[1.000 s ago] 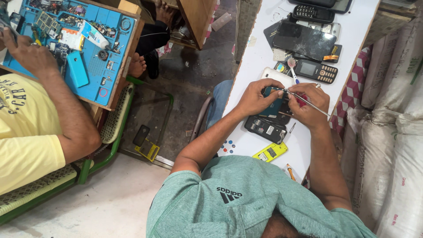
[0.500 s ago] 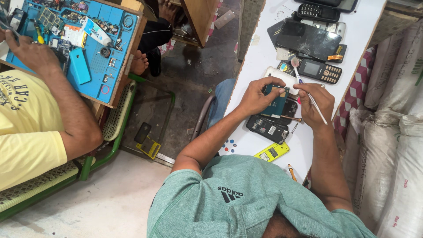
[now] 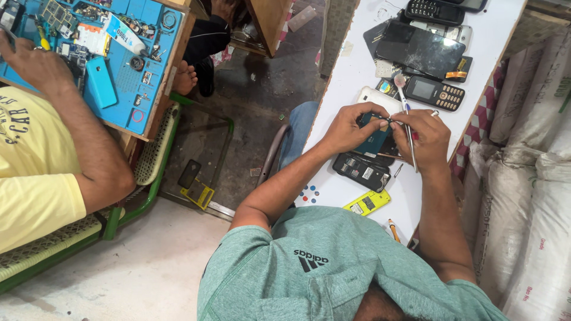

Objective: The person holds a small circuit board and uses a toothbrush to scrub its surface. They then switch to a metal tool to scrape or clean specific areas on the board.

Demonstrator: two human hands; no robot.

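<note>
My left hand (image 3: 350,128) and my right hand (image 3: 427,139) meet over a white table (image 3: 357,65). Their fingertips pinch a small dark part (image 3: 389,122) between them. A thin metal tool (image 3: 406,116) is held in my right hand, its tip pointing away from me. Below my fingers lies a teal phone body (image 3: 373,141), with my left hand resting on it. An opened black phone (image 3: 363,171) sits just nearer me, and a yellow-green cover (image 3: 367,203) lies beside it.
Farther along the table are a white phone (image 3: 376,95), a black keypad phone (image 3: 435,93), a large dark screen (image 3: 423,52) and more handsets. White sacks (image 3: 535,178) stand at the right. At the left a person in a yellow shirt (image 3: 35,178) works at a blue mat (image 3: 119,65).
My hands have drawn closer together over the teal phone body. The metal tool has swung from lying across the phones to pointing away from me.
</note>
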